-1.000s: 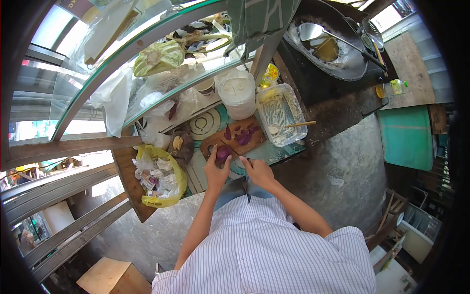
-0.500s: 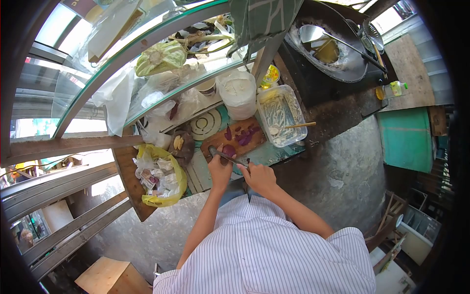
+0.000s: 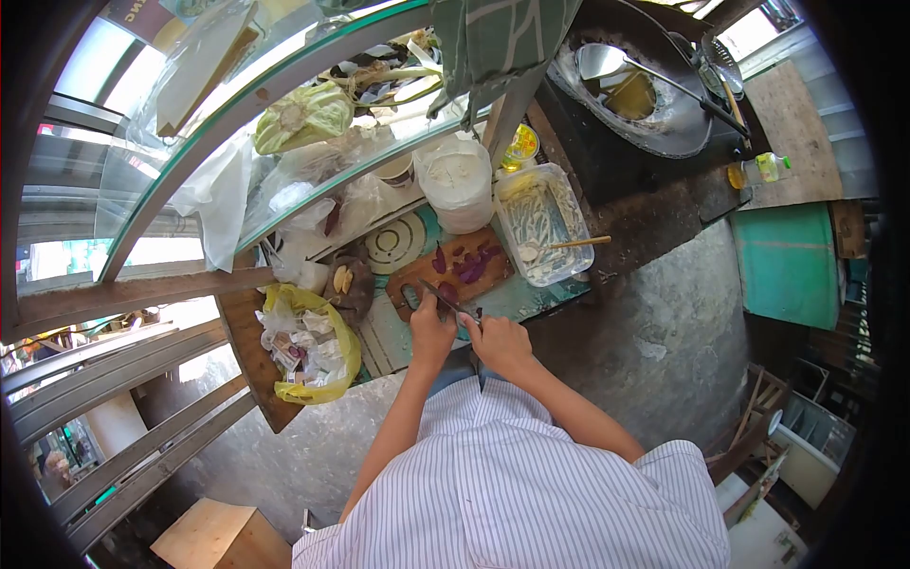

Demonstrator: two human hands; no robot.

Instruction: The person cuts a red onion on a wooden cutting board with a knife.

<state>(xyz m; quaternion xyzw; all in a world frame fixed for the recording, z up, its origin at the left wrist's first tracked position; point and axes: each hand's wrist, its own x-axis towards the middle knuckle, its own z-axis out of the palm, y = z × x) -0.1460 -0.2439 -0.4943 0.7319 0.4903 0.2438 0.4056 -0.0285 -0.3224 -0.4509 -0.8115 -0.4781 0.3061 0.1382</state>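
Observation:
Both hands meet at the near edge of a wooden cutting board [image 3: 402, 286]. My right hand [image 3: 499, 343] is closed around the handle of a knife [image 3: 445, 300], whose blade points to the upper left. A purple onion [image 3: 448, 291] lies against the blade, just beyond the fingers of my left hand [image 3: 433, 327]. Those fingers are bent together at the onion and blade; their exact grip is partly hidden. Cut purple onion pieces [image 3: 470, 265] are spread over the far right part of the board.
Right of the board is a clear plastic container [image 3: 542, 223] with a spoon across its rim. A white tub [image 3: 457, 185] stands behind. At left sits a yellow bag [image 3: 343, 356]. A black wok [image 3: 654, 133] is at the upper right, a glass shelf edge above left.
My left hand has shifted slightly right and down, its fingers now nearer the blade. The onion shows less above the knife. My right hand has moved slightly left.

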